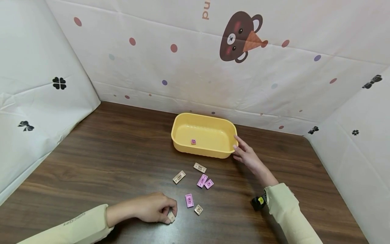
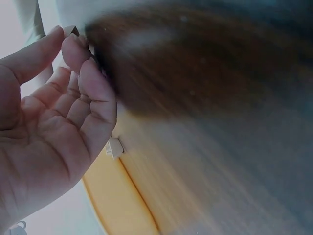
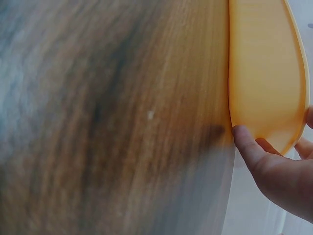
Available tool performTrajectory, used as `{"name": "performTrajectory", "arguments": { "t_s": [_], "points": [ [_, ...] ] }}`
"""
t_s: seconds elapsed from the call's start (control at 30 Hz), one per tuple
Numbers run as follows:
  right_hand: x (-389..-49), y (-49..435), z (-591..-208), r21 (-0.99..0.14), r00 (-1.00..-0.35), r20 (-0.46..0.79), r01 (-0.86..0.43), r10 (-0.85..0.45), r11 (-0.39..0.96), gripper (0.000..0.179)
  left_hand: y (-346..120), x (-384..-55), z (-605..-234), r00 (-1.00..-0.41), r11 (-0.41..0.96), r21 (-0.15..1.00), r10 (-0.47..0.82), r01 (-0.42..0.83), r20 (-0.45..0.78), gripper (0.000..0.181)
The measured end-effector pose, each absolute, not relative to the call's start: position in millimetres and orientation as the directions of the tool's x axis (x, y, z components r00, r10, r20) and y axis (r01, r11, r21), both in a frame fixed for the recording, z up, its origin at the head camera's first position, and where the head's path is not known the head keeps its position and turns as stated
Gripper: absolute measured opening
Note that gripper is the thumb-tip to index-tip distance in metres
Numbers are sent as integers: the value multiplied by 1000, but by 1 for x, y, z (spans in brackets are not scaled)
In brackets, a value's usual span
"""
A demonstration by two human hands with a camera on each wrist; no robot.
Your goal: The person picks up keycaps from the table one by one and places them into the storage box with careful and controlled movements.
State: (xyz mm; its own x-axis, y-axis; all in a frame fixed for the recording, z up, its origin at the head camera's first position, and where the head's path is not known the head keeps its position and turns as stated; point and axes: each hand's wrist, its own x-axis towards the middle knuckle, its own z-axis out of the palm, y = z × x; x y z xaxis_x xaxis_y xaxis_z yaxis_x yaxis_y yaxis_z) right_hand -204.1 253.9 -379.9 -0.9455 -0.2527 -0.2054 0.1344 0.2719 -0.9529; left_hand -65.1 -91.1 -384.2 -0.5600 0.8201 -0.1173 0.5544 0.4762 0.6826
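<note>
Two bare hands are over a dark brown wood-grain worktop [image 1: 122,149]. L hand [image 1: 156,207], at the near side: its grip pinches a small beige tile [image 1: 171,217] btwn thumb & fingers; in the L wrist view fingers hide most of it. R hand [image 1: 249,158]: its grip holds the R end of a yellow plastic tray w/ rounded corners [image 1: 213,135], digits at the rim. Tray sits at the back of the worktop; inside, near its front wall, lies 1 tiny pink square tile w/ dark print [image 1: 193,142].

Loose btwn tray & L hand: a beige rect. tile w/ brown print [image 1: 199,167] just in front of the tray; a 2nd beige rect. tile [image 1: 179,177], slanted, to its L; a pink rect. tile [image 1: 202,180] w/ a pink square tile [image 1: 209,184] right beside it, can't tell if touching. Nearer the person: another pink rect. tile [image 1: 189,200], then a beige square tile [image 1: 198,210] just to its R.

Sleeves [image 1: 281,200] pale yellow-green; black device [image 1: 258,202] at R wrist. Behind tray: white sheet [image 1: 195,67] w/ coloured dots & a brown bear print [image 1: 239,37].
</note>
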Motion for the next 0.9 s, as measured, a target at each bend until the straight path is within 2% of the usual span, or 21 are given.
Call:
{"name": "performTrajectory", "arguments": {
  "t_s": [0.4,0.67,0.9],
  "points": [
    [-204,253,-381,-955,-948,-202,135,-246,264,56,-88,-65,-382,-603,455,754,792,473,-100,12],
    [-205,254,-381,-954,-949,-206,139,-240,266,55,-89,-71,-379,-619,386,797,786,464,-20,11],
    [-205,254,-381,-952,-948,-208,140,-241,273,55,-87,-75,-376,-639,377,810,769,450,-3,13]
  ]
}}
